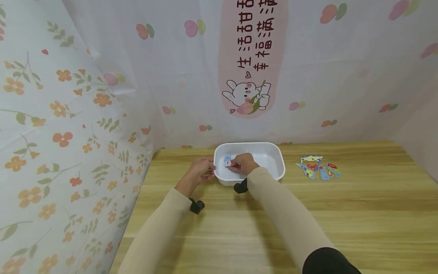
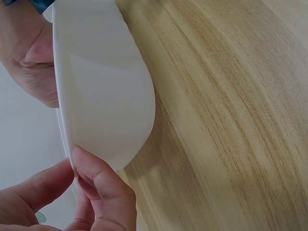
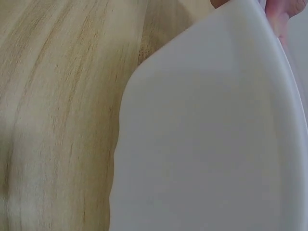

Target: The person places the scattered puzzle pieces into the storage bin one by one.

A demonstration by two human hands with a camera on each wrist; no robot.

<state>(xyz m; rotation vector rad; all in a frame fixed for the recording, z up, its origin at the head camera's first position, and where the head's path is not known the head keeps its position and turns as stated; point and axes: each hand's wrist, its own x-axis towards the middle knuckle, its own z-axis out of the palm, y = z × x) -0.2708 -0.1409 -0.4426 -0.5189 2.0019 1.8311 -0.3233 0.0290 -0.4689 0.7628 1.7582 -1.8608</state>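
Observation:
My left hand (image 1: 201, 169) pinches the rim of a white plastic basin (image 1: 249, 145) at its left end. The left wrist view shows thumb and fingers (image 2: 103, 180) on either side of that rim. My right hand (image 1: 245, 163) reaches down inside the basin, towards its left part. At its fingertips is a small light-blue and white piece (image 1: 227, 161) with a dark mark on it, and the fingers pinch it at its right edge. The basin wall (image 3: 202, 130) fills much of the right wrist view and hides the right hand's fingers there.
Several colourful cut-out pieces (image 1: 312, 166) lie on the wooden table (image 1: 362, 217) to the right of the basin. A patterned cloth (image 1: 184, 87) hangs close behind the basin, and a floral one (image 1: 68, 160) hangs along the left side.

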